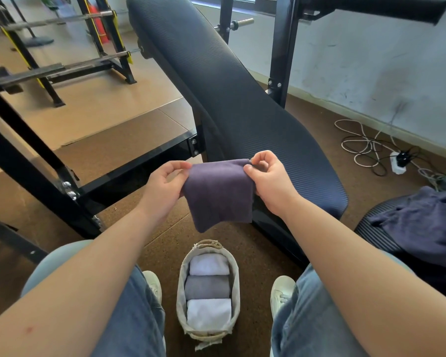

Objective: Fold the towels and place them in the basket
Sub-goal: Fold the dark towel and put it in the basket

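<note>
A folded purple towel (219, 194) hangs in the air in front of me, above the floor. My left hand (164, 188) pinches its upper left corner and my right hand (271, 180) pinches its upper right corner. Below, between my feet, stands a small oval basket (236, 287) holding a white towel (209, 264), a grey towel (207, 287) and another white towel (208, 314), all folded and side by side. A loose dark purple towel (428, 225) lies crumpled on a seat at the right.
A long black padded bench (232, 94) slopes away ahead, with black metal frame bars (129, 166) to the left. Barbell racks (62, 47) stand at the back left. Cables and a power strip (399, 163) lie on the floor by the right wall.
</note>
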